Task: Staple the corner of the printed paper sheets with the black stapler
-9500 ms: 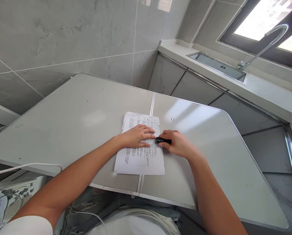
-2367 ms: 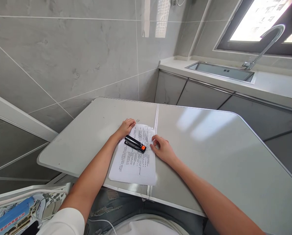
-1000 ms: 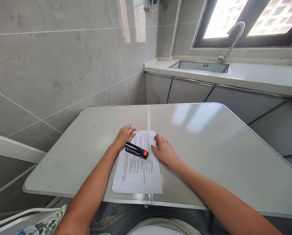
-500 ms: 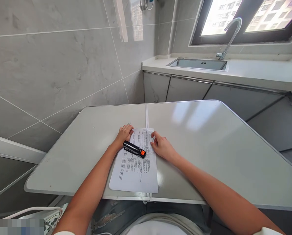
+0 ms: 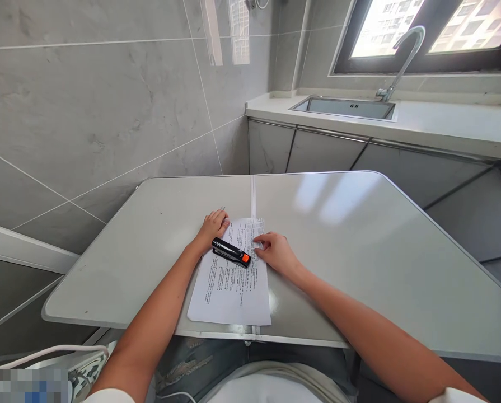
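Observation:
A printed paper sheet lies on the grey folding table, across its centre seam. A black stapler with an orange end rests diagonally on the upper part of the sheet. My left hand lies flat at the sheet's top left corner, fingers stretched out, just beside the stapler's black end. My right hand rests on the sheet's right edge, fingers loosely extended toward the stapler's orange end, holding nothing.
A counter with a steel sink and curved tap runs along the back right under a window. Grey tiled wall stands behind the table. A white cable hangs at lower left, below the table edge.
Earlier my right hand gripped the stapler on the sheet's right edge; now it lies free on the paper. In the last second my right fingers slid slightly toward the stapler.

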`<state>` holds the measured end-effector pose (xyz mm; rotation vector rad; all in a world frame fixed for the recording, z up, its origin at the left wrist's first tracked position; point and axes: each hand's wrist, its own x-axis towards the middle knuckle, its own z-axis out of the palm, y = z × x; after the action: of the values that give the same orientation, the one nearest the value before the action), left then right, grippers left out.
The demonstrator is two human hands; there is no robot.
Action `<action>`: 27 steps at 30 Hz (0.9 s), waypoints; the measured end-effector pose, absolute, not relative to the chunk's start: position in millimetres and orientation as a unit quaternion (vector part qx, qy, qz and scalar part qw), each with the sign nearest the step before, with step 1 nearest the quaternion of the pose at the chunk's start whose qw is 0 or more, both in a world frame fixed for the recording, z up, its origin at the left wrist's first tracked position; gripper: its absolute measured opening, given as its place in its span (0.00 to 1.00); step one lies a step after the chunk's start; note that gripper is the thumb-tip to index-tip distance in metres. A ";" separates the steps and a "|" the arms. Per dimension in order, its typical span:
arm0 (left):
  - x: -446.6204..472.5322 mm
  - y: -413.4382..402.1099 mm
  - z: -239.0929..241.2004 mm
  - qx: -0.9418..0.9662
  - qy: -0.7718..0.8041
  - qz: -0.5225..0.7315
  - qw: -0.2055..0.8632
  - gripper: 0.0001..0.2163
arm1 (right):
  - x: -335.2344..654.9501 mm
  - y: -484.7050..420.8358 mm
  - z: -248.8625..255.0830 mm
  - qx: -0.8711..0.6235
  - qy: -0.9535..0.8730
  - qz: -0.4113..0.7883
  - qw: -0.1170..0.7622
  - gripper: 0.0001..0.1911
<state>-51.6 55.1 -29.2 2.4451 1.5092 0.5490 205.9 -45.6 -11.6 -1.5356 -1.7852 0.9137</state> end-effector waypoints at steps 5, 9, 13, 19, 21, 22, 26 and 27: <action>-52.0 52.7 -25.5 0.831 0.501 0.207 0.127 0.08 | 212.0 -40.7 -5.8 -0.577 -0.649 0.368 0.332 0.13; -51.8 49.9 -22.2 0.827 0.502 0.216 0.133 0.09 | 216.3 -40.7 -0.5 -0.583 -0.659 0.341 0.331 0.13; -51.0 47.6 -20.6 0.835 0.488 0.219 0.130 0.11 | 220.0 -41.7 4.5 -0.592 -0.660 0.347 0.304 0.12; -50.3 45.4 -20.8 0.857 0.454 0.210 0.126 0.13 | 220.9 -41.4 6.8 -0.616 -0.648 0.352 0.278 0.15; -50.4 45.5 -21.4 0.858 0.458 0.198 0.125 0.10 | 220.9 -42.2 7.9 -0.611 -0.662 0.356 0.248 0.16; -50.4 45.5 -21.5 0.857 0.461 0.194 0.125 0.10 | 220.6 -43.2 8.5 -0.606 -0.672 0.358 0.231 0.15; -50.7 45.8 -20.7 0.857 0.460 0.194 0.129 0.10 | 215.8 -50.5 9.5 -0.564 -0.714 0.373 0.181 0.10; -50.9 46.1 -20.6 0.857 0.458 0.197 0.131 0.10 | 213.8 -52.5 9.1 -0.555 -0.720 0.371 0.186 0.11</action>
<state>-50.9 46.1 -20.6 2.4891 1.3300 0.5712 213.8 -52.5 9.1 -1.5641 -2.0292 1.0458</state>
